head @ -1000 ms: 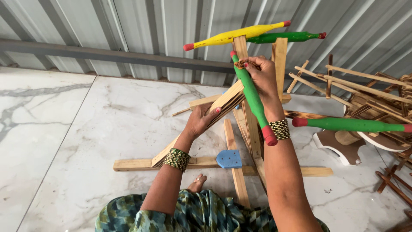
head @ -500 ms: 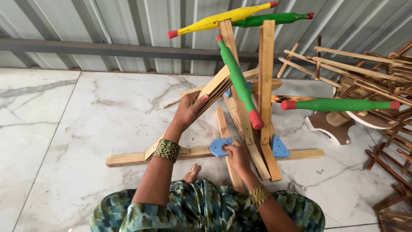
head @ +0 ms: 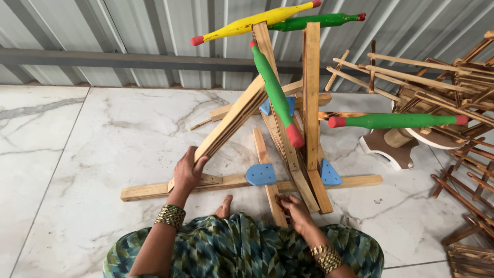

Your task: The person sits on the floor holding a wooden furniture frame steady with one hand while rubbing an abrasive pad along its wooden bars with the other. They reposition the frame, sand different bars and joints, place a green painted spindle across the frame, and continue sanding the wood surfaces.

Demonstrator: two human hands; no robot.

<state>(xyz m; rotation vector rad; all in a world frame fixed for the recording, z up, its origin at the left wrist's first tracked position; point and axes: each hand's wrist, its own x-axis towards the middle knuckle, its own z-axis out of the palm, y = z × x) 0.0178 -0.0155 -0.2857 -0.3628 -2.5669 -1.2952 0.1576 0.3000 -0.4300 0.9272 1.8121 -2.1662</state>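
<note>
**Wooden frame gripped on marble floor, metal wall behind**

White veined marble floor (head: 87, 170), corrugated metal wall (head: 128, 31) at far side. Nearest the camera: the person's patterned green-blue garment (head: 242, 249), bangles on both wrists, one bare foot (head: 224, 207) poking out just in front of it. Right hand (head: 294, 210) low, near centre, fingers curled around the near end of a wooden slat (head: 265, 170) that runs away from the person; grip looks closed on it. Left hand (head: 188, 172) further left, wrapped around the lower end of a slanted wooden brace (head: 231, 121), touching where it meets the horizontal base bar (head: 154, 189). Base bar lies flat on the floor, left to right, with blue plastic corner brackets (head: 261, 175) on it. Behind them, two upright wooden posts (head: 310, 92) rise at centre. Green peg with red tips (head: 275, 95) leans along the posts. Another green peg (head: 396, 121) sticks out right. Yellow peg (head: 252, 21) and a green one cross the top. Far right: pile of loose wooden sticks (head: 437, 82) and a curved wooden piece.
</note>
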